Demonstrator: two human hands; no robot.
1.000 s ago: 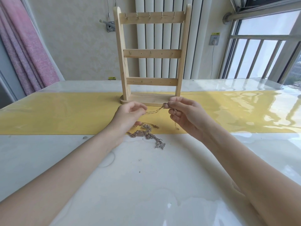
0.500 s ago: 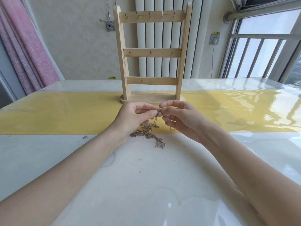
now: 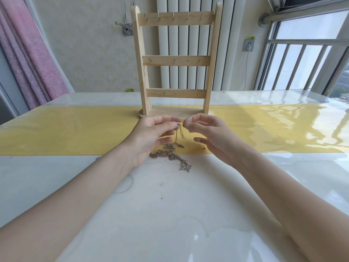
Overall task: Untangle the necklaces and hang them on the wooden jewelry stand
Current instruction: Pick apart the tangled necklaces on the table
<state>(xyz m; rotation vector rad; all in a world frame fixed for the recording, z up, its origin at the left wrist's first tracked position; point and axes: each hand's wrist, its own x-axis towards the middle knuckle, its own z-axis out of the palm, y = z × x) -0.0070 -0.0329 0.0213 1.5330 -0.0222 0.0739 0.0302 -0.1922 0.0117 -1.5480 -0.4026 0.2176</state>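
Left hand (image 3: 151, 133) pinching chain end; right hand (image 3: 205, 133) pinching beside it. Necklaces (image 3: 171, 155) heaped under my hands; stand (image 3: 176, 61) just beyond. I'd tease strands apart slowly, no yanking.

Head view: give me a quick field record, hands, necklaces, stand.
left hand: pinches a chain end, lifted off the table
right hand: thumb and forefinger pinched at the same spot; whether on the chain is unclear
necklaces: tangled pile on the table, one strand rising to the fingers
wooden jewelry stand: upright behind the hands, hooks bare
yellow runner: under the stand
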